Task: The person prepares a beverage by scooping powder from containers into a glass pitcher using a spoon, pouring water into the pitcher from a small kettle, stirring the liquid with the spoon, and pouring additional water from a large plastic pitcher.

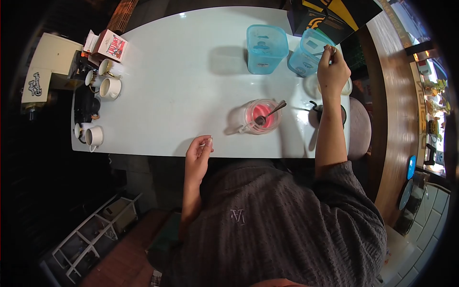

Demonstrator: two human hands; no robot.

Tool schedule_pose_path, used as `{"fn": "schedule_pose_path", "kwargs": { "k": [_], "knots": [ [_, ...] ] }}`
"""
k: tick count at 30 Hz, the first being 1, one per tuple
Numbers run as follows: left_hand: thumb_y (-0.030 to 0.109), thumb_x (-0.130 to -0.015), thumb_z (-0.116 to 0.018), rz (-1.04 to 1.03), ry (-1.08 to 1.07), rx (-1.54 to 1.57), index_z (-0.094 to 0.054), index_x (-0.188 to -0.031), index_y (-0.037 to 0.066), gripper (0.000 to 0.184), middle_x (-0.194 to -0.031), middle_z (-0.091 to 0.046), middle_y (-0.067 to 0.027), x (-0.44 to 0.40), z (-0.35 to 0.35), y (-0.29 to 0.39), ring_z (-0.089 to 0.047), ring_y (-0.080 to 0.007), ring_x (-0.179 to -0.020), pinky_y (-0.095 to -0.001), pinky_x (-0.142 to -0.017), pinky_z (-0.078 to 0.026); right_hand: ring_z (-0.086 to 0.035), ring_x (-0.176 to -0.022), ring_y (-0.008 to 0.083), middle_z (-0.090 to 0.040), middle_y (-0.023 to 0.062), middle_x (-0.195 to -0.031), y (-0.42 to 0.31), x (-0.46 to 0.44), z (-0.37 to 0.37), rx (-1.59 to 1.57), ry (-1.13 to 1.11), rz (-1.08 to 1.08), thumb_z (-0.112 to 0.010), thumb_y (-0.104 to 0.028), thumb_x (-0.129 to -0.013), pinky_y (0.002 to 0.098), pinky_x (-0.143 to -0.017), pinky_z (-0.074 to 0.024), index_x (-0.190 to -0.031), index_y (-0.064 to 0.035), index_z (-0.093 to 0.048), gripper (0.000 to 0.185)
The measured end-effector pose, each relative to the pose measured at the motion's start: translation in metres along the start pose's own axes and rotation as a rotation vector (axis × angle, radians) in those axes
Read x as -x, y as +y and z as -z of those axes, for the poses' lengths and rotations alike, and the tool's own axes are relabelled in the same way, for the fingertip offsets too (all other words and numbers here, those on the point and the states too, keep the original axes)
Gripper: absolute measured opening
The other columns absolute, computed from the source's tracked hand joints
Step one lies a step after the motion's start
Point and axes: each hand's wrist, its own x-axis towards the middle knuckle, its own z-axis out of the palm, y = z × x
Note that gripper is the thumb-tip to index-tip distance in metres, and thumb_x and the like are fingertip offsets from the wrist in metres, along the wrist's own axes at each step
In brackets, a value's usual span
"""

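The right hand's fingers [327, 49] pinch what looks like a thin handle [318, 54] above one of two blue tubs [300, 62]; the left hand's fingers [207, 142] curl, pressed together. Rightward, nearer the left hand, stands one glass mug [271, 126], its single spoon [276, 108] slanting toward the right forearm [331, 129].

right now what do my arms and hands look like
Your left hand and right hand are ungloved, with no watch showing on either wrist. The right sleeve is short, dark grey and crinkly, ending near the elbow; the left cuff is unclear.
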Motion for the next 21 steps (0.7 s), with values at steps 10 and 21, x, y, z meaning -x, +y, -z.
{"fn": "schedule_pose_path", "kwargs": {
  "k": [10, 21],
  "knots": [
    [0.024, -0.094, -0.058, -0.001, 0.018, -0.004, -0.059, -0.112, 0.001, 0.029, -0.101, -0.059, -0.0041, 0.004, -0.003, -0.005, -0.056, -0.0098, -0.08, -0.0232, -0.069, -0.043, -0.063, -0.056, 0.0198, -0.064, 0.0131, -0.064, 0.0, -0.005, 0.011, -0.119, 0.064, -0.221, -0.056, -0.024, -0.09, 0.031, -0.057, -0.0473, -0.083, 0.0006, -0.067, 0.028],
    [0.024, -0.094, -0.056, -0.001, -0.061, -0.082, -0.059, -0.113, 0.004, 0.027, -0.104, -0.062, -0.0029, -0.008, -0.008, -0.001, -0.057, -0.0105, -0.081, -0.0241, -0.066, -0.042, -0.061, -0.066, 0.0087, -0.066, 0.0061, -0.072, 0.009, -0.011, 0.054, -0.461, 0.279, -0.3, -0.056, -0.019, -0.093, 0.0222, -0.064, -0.0471, -0.087, 0.0032, -0.067, 0.025]
  ]
}}
